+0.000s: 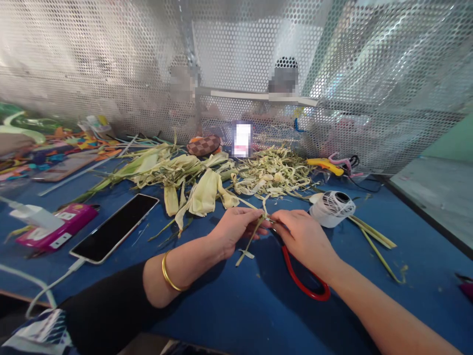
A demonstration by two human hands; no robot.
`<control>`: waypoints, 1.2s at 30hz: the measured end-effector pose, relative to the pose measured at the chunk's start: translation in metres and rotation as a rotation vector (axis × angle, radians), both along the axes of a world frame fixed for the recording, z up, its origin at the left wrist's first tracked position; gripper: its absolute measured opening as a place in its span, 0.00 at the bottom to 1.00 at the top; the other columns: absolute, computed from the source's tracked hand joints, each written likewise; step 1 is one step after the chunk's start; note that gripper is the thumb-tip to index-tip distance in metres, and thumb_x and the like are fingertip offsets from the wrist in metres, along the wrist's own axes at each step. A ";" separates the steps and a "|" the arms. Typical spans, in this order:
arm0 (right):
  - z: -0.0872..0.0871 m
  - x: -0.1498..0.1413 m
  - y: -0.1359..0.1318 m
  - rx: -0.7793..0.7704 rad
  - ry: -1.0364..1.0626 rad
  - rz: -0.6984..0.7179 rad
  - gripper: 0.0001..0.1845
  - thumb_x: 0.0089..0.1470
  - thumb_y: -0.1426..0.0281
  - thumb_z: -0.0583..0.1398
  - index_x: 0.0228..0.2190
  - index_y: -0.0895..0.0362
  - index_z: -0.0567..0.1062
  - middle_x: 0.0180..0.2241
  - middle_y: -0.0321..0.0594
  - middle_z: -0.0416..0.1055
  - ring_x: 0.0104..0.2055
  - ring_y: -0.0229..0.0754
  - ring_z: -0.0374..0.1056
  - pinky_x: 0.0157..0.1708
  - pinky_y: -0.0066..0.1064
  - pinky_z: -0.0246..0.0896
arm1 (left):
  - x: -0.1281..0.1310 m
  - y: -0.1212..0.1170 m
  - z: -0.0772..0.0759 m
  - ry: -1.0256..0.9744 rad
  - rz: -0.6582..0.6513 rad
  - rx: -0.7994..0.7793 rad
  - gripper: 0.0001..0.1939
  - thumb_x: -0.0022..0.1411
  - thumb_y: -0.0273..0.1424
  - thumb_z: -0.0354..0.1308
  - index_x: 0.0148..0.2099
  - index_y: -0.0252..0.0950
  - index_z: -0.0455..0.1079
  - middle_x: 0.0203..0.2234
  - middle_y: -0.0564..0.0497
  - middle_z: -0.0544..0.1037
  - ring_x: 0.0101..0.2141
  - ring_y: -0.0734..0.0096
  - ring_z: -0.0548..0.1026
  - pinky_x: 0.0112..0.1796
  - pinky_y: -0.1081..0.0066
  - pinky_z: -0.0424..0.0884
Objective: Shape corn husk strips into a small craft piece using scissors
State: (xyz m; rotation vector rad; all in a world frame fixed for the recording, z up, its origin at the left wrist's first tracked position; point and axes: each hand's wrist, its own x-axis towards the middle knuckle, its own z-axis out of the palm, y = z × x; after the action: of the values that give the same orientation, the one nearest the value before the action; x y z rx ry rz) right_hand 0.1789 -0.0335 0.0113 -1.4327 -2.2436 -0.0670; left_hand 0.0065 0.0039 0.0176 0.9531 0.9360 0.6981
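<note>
My left hand (pixel 233 228) is closed, its thumb and fingers pinching a thin twisted strip of dry corn husk (pixel 253 237). One end of the strip hangs toward the table and another sticks up above the fingertips. My right hand (pixel 308 239) meets it, fingertips closed on the same strip. Beneath the right hand is a pair of red-handled scissors (pixel 301 283); their blades are mostly hidden, and I cannot tell whether the hand touches them. Right beside that hand stands a spool of white thread (pixel 332 209). Pale, broad corn husks (pixel 203 194) lie beyond the left hand.
A heap of shredded husk (pixel 275 172) lies at the back, near a lit phone screen (pixel 242 140). At left are a dark phone (pixel 116 228) on a cable and a magenta power strip (pixel 61 229). Stalks (pixel 373 234) lie right. A perforated metal screen (pixel 236 54) borders the blue table.
</note>
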 end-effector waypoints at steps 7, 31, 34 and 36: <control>0.004 0.009 0.003 0.314 0.021 -0.040 0.10 0.60 0.73 0.52 0.34 0.55 0.74 0.32 0.39 0.77 0.34 0.43 0.70 0.42 0.36 0.59 | -0.001 0.010 -0.002 -0.019 0.187 0.070 0.12 0.52 0.21 0.55 0.40 0.33 0.71 0.35 0.46 0.78 0.30 0.73 0.76 0.27 0.76 0.70; -0.001 0.009 0.006 0.372 -0.121 0.069 0.17 0.57 0.80 0.51 0.34 0.53 0.78 0.32 0.38 0.77 0.35 0.40 0.71 0.49 0.39 0.56 | -0.003 0.008 -0.004 -0.078 -0.147 -0.015 0.14 0.49 0.36 0.66 0.33 0.30 0.73 0.26 0.48 0.78 0.21 0.79 0.72 0.27 0.77 0.68; -0.001 0.008 0.007 0.382 -0.143 0.065 0.15 0.58 0.78 0.51 0.36 0.55 0.77 0.33 0.40 0.77 0.35 0.40 0.71 0.49 0.40 0.56 | -0.003 0.006 -0.003 -0.079 -0.172 -0.030 0.09 0.51 0.31 0.65 0.33 0.30 0.73 0.27 0.47 0.79 0.18 0.82 0.71 0.22 0.80 0.63; 0.001 0.008 0.007 0.396 -0.161 0.044 0.13 0.60 0.75 0.52 0.38 0.57 0.77 0.33 0.42 0.77 0.34 0.41 0.71 0.49 0.41 0.56 | -0.003 0.006 -0.002 -0.013 -0.151 0.018 0.07 0.51 0.30 0.63 0.32 0.30 0.73 0.26 0.48 0.79 0.17 0.83 0.70 0.18 0.81 0.58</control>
State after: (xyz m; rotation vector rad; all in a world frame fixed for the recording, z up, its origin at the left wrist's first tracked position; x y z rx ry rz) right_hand 0.1872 -0.0270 0.0120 -1.1975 -2.2248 -0.5970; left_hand 0.0035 0.0096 0.0159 1.0225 0.8383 0.5852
